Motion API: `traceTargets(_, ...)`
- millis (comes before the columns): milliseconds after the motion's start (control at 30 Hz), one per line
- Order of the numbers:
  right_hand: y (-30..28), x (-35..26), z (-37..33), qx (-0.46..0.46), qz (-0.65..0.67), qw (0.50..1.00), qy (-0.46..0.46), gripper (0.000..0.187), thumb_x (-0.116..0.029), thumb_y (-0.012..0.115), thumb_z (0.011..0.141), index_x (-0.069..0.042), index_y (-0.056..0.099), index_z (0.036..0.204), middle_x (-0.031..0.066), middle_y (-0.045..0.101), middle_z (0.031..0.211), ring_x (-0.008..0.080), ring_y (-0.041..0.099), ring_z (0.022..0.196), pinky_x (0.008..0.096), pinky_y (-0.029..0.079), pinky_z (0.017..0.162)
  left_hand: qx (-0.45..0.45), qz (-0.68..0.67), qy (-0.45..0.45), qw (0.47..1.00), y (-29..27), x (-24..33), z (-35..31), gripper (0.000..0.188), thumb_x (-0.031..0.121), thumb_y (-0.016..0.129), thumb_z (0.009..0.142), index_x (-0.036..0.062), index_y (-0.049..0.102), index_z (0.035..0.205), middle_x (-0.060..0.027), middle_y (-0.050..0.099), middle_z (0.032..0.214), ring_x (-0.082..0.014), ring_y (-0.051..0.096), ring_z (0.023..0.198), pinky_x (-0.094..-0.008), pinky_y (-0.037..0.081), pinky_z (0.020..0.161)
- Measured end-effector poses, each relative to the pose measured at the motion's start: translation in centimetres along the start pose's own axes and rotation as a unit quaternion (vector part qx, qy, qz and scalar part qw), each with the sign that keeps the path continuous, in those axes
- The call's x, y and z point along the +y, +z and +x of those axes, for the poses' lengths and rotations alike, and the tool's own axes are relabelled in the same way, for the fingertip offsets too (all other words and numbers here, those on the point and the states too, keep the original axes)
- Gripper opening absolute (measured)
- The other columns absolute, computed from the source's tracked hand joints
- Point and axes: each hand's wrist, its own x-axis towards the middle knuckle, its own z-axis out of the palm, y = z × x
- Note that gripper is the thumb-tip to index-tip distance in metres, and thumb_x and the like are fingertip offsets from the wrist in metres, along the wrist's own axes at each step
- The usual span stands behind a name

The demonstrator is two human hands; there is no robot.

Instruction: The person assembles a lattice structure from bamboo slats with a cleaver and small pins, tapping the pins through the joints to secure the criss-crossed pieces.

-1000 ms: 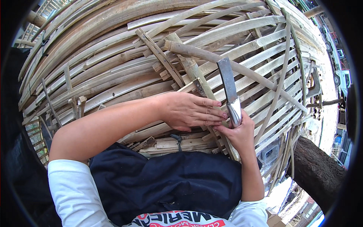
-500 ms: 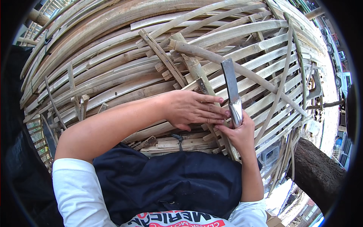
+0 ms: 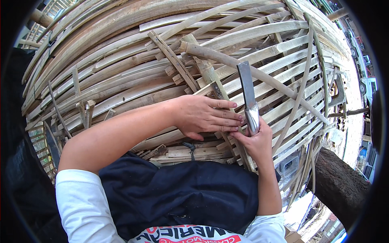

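The right hand (image 3: 259,139) is wrapped around the silvery handle of a flat-bladed tool (image 3: 248,91), its blade rising above that fist and just right of the left hand (image 3: 206,117), whose straightened fingers cross over a bamboo pole (image 3: 207,72) amid split bamboo strips (image 3: 259,30).

Two hands (image 3: 208,116), metal-handled blade (image 3: 246,87) in right, bamboo strips (image 3: 279,49)

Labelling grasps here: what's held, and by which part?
Right hand: bladed tool, by its silvery handle. Left hand: can't tell, palm hidden.
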Motion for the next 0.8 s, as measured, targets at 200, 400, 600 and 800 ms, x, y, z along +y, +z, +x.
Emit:
traceTargets(200,-0.9,0.6,-0.8,0.005,0.032,0.999,0.041,0.050,-0.027,0.094,0.072,0.002,0.065,0.100,0.0060,0.067,0.077,0.0128,0.058,0.066,0.0311,0.049,0.064,-0.002,-0.014,-0.009,1.000,-0.1,0.0,-0.2,0.098,0.051,0.072,0.080,0.0053,0.033,0.157,-0.0077,0.032,0.165,-0.0195,0.023,0.155,-0.0462,0.006,0.131)
traceTargets(400,-5.0,0.5,-1.1,-0.018,-0.071,0.995,-0.061,0.047,-0.045,0.072,0.093,-0.001,0.061,0.103,0.0113,0.059,0.064,0.0223,0.061,0.057,0.0351,0.048,0.058,0.018,-0.019,-0.015,1.000,0.0,0.1,-0.4,0.099,0.050,0.073,0.080,0.0074,0.031,0.159,-0.0061,0.032,0.166,-0.0178,0.025,0.155,-0.0411,0.014,0.129)
traceTargets(600,-5.8,-0.4,0.8,-0.047,-0.130,0.982,-0.128,0.044,-0.046,0.070,0.094,-0.003,0.061,0.102,0.0162,0.061,0.064,0.0355,0.066,0.060,0.0385,0.049,0.057,0.018,-0.037,-0.018,0.999,0.4,0.0,-0.5,0.100,0.048,0.073,0.080,0.0076,0.029,0.160,-0.0056,0.031,0.166,-0.0164,0.027,0.154,-0.0348,0.019,0.128)
traceTargets(800,-6.1,-2.1,2.1,-0.043,-0.246,0.951,-0.184,0.044,-0.046,0.070,0.093,-0.004,0.062,0.098,0.0162,0.063,0.068,0.0367,0.067,0.063,0.0401,0.050,0.057,0.017,-0.050,-0.023,0.998,0.4,0.1,-0.6,0.100,0.048,0.072,0.080,0.0067,0.028,0.160,-0.0059,0.030,0.167,-0.0171,0.027,0.154,-0.0354,0.018,0.128)
